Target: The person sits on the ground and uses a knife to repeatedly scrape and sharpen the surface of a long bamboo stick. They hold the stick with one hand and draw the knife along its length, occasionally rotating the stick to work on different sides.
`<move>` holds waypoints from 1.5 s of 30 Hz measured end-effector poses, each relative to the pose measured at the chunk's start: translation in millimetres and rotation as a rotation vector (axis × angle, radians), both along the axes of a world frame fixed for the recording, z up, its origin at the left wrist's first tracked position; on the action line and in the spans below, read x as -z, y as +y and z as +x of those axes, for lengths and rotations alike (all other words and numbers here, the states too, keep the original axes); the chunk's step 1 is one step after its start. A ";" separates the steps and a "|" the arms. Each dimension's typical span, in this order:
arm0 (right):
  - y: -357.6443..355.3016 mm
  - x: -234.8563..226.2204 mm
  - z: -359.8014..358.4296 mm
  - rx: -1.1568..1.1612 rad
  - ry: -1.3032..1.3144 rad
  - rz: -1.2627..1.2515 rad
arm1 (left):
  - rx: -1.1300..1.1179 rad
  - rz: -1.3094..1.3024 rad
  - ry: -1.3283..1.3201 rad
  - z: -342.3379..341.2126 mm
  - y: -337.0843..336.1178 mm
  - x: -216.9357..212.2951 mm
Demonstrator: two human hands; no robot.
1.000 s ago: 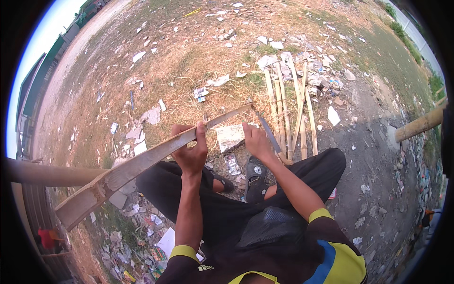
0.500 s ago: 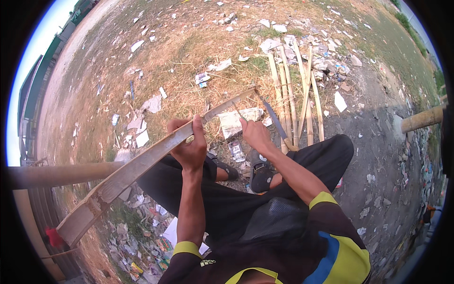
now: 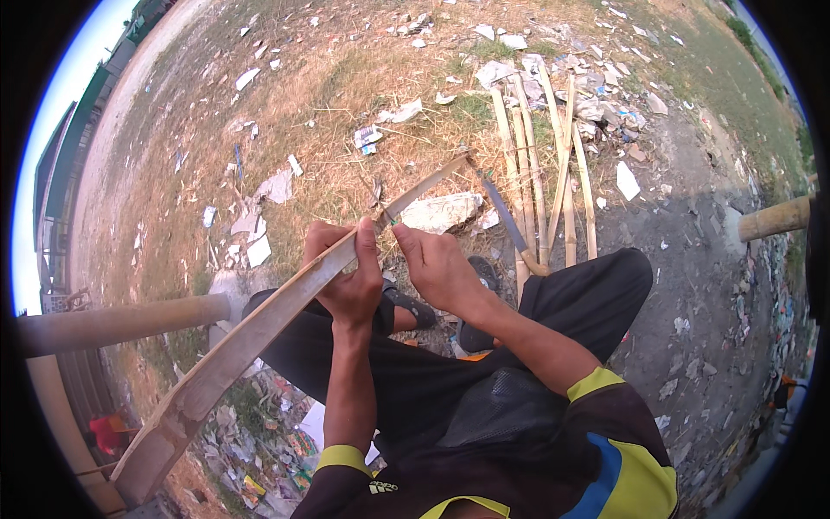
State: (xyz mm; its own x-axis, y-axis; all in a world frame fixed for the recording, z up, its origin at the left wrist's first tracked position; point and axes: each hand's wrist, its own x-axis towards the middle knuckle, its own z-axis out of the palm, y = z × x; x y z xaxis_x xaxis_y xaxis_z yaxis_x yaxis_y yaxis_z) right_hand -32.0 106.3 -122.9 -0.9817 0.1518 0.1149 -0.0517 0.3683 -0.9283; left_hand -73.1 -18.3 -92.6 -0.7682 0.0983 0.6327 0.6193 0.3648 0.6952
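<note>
A long split bamboo strip [image 3: 259, 331] lies slanting across the front of me, its wide end low at the left and its narrow end up near the middle. My left hand [image 3: 344, 281] is closed round it, thumb on top. My right hand [image 3: 439, 268] is closed beside the strip, just beyond the left hand, on a thin tool with a bit of green showing; fingers hide most of it, so its kind is unclear. At the strip's far tip, a curved blade with a wooden handle [image 3: 513, 227] rests near my right knee.
Several bamboo strips [image 3: 527, 164] lie on the ground ahead to the right. Scraps of paper and litter cover the dry grass. Thick bamboo poles [image 3: 130, 322] stand out at the left and right [image 3: 778, 218]. Someone in red [image 3: 108, 434] shows at the lower left.
My right hand has moved left and down with the thin tool, from above the litter to the strip beside my left hand. The strip's near end has dropped slightly.
</note>
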 end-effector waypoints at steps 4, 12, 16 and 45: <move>-5.0 -8.2 -6.5 0.019 -0.060 0.198 | -0.019 0.034 -0.037 -3.1 -11.3 0.0; 51.3 89.8 -25.3 0.172 -0.219 0.484 | -0.010 0.100 -0.089 -12.3 -8.9 -2.9; 44.8 86.2 -7.1 0.157 -0.027 0.299 | -0.028 0.094 -0.019 -13.9 -3.1 4.5; 39.3 57.5 -28.8 0.070 -0.063 0.140 | -0.026 0.134 -0.076 -2.9 4.4 -1.7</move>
State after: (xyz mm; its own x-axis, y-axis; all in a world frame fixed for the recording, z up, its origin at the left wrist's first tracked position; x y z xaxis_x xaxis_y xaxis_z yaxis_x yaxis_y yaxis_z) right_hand -60.7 145.6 -180.4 -0.9753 0.2067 0.0780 0.0355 0.4949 -0.8682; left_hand -76.1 -14.0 -90.9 -0.8158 -0.0039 0.5783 0.5542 0.2809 0.7836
